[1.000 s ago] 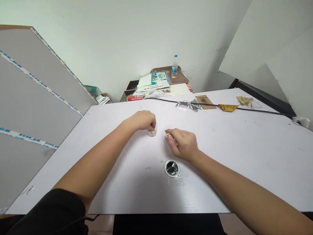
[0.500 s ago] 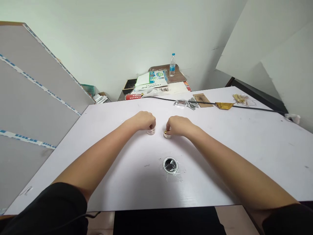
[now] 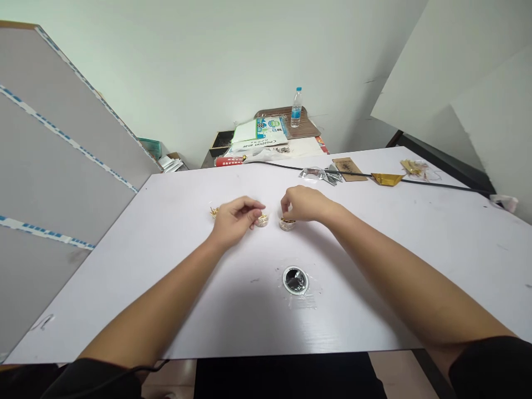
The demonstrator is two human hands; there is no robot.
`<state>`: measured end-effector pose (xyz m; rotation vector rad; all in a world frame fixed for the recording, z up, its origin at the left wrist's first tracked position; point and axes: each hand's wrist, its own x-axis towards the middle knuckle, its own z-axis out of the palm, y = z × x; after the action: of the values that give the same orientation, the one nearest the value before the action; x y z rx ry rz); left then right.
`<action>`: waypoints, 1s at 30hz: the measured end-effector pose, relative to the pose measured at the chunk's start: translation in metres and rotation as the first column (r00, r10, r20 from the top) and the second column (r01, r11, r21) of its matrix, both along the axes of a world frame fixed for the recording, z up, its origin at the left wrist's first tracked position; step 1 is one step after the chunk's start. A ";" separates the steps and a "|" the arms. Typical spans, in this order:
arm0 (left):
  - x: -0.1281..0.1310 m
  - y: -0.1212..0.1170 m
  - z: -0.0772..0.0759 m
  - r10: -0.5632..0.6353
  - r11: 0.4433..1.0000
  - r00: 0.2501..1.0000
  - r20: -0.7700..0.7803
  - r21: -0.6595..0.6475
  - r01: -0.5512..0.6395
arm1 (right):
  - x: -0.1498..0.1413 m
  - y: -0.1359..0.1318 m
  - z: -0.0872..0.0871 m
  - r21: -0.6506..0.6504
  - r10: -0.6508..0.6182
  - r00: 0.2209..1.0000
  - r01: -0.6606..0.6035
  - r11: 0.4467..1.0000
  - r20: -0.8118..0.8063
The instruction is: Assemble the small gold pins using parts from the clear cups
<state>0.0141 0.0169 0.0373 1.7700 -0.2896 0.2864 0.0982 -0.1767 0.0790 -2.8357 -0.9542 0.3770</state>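
The left cup (image 3: 261, 221) and right cup (image 3: 287, 225), holding gold pieces (image 3: 286, 219), stand toward the bench's (image 3: 233, 321) far edge. The left hand (image 3: 235, 220) curls loosely at one, the right hand (image 3: 302, 203) bunches over the other; pinching can't be told. Light fingertips should prevent tipping.

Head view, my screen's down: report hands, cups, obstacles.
Left hand at left cup, right hand at right cup; grips unclear. Gold bits in both cups. Cable behind them, not in the way.
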 end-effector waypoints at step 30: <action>-0.030 -0.016 -0.045 -0.320 0.885 0.875 -0.363 -0.445 0.139 | -0.079 0.002 -0.093 0.791 0.293 0.735 0.554 0.260 -0.611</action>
<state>-0.0156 0.0013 -0.0082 1.3188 -0.1118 -0.2128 0.0191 -0.1749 -0.0138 -1.3529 -0.4217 0.4923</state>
